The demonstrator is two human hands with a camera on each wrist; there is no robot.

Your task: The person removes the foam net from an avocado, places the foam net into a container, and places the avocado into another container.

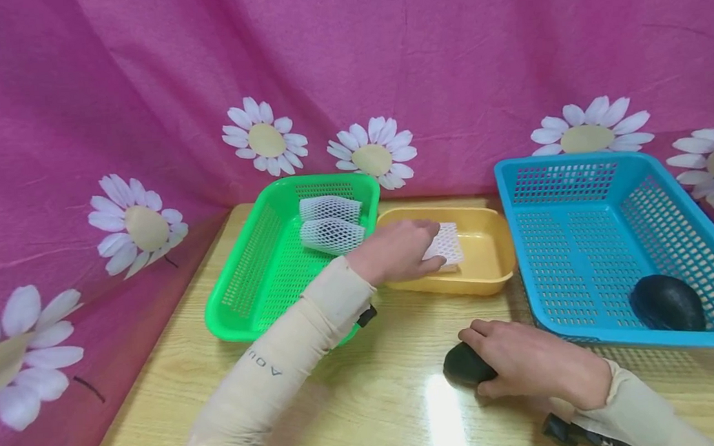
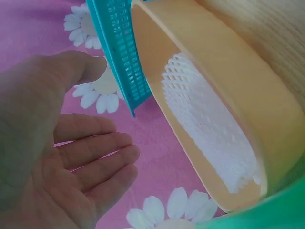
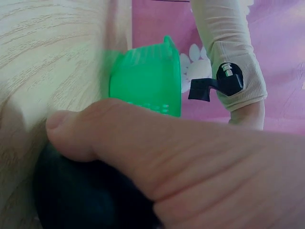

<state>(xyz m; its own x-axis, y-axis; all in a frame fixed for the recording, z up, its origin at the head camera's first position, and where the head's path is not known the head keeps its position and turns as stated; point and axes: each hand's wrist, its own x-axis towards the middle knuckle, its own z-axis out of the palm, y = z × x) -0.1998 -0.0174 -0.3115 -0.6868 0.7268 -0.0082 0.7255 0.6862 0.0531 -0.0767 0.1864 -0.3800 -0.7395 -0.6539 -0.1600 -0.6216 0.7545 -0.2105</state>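
My left hand (image 1: 404, 249) hovers over the yellow tray (image 1: 488, 284), fingers loosely spread and nothing in them. Inside that tray lies a white foam net sleeve (image 2: 205, 124), apart from the fingers in the left wrist view. On the table, my right hand (image 1: 537, 362) grips a dark green avocado (image 1: 464, 365), thumb on the near side and fingers over the top. The right wrist view shows the thumb pressed against the avocado (image 3: 90, 195); the far fingers are hidden there. Another dark avocado (image 1: 669, 303) sits in the blue basket (image 1: 579, 332) at the right.
A green basket (image 1: 229, 315) with white foam net sleeves (image 1: 333, 236) stands left of the yellow tray. All the containers are on a wooden table (image 1: 369, 402). A pink cloth (image 1: 458, 71) with daisies hangs behind it.
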